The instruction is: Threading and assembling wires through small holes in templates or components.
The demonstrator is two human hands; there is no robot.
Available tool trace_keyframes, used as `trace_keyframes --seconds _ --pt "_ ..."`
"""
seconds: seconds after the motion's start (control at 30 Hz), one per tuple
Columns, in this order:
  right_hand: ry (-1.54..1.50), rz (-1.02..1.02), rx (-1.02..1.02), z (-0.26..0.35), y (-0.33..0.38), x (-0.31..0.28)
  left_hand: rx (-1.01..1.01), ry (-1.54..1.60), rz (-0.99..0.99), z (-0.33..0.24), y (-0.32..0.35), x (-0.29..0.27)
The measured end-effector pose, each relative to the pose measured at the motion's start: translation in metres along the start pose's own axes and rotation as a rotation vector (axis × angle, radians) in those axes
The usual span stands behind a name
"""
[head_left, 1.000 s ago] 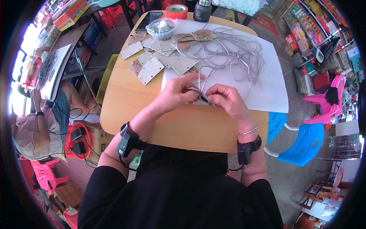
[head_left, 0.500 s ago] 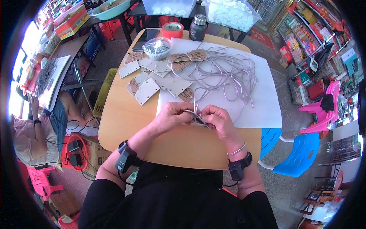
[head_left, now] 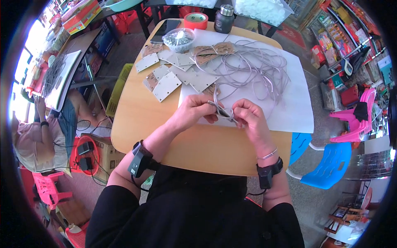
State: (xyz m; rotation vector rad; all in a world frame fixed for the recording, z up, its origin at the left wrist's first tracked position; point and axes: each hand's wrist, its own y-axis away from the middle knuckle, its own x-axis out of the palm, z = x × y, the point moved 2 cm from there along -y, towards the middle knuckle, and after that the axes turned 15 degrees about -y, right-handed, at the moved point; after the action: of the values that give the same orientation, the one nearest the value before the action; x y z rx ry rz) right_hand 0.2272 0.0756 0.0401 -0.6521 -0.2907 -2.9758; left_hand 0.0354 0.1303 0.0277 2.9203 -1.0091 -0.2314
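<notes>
My left hand (head_left: 193, 110) pinches a grey cord (head_left: 223, 111) over the front edge of a white sheet (head_left: 297, 103). My right hand (head_left: 251, 118) grips the same cord just to the right, where it bends into a small loop or knot at the fingertips. From there the cord runs up to a loose tangle of grey cords (head_left: 273, 76) on the sheet. Beyond my left hand lie several flat square plates (head_left: 167, 86) with small studs or holes at their corners. Some show brown backing. My fingers hide part of the held cord.
At the table's (head_left: 132, 124) far side are a clear bowl of small metallic pieces (head_left: 182, 46), a phone (head_left: 164, 31), a red tape roll (head_left: 196, 26) and a dark bottle (head_left: 224, 22). A blue chair (head_left: 322, 175) stands at right. Another person (head_left: 37, 140) sits at left.
My hands have drawn slightly apart, and more of the grey cord shows between them. The whole view has shifted, so the table appears higher and farther right.
</notes>
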Motion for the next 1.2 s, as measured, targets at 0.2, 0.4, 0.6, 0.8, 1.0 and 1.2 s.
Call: trace_keyframes --seconds 0.2,0.4,0.6,0.8,1.0,1.2 --pt "0.059 -0.112 -0.299 0.004 0.000 0.004 -0.062 0.184 -0.021 0.001 -0.005 0.003" --pt "0.624 -0.052 -0.855 0.055 0.035 0.071 -0.062 0.214 -0.042 0.000 0.003 -0.007" --pt "1.167 0.028 -0.988 0.050 0.021 0.072 -0.062 0.239 -0.074 -0.001 -0.003 -0.007" --pt "1.428 0.002 -1.049 0.020 0.015 0.073 -0.034 0.153 -0.088 -0.002 0.001 -0.006" --pt "1.311 -0.064 -1.058 0.002 0.024 0.059 0.096 0.054 -0.057 -0.003 0.002 -0.003" --pt "1.281 -0.073 -1.014 -0.003 0.030 0.053 0.129 0.037 -0.041 -0.002 0.004 0.002"
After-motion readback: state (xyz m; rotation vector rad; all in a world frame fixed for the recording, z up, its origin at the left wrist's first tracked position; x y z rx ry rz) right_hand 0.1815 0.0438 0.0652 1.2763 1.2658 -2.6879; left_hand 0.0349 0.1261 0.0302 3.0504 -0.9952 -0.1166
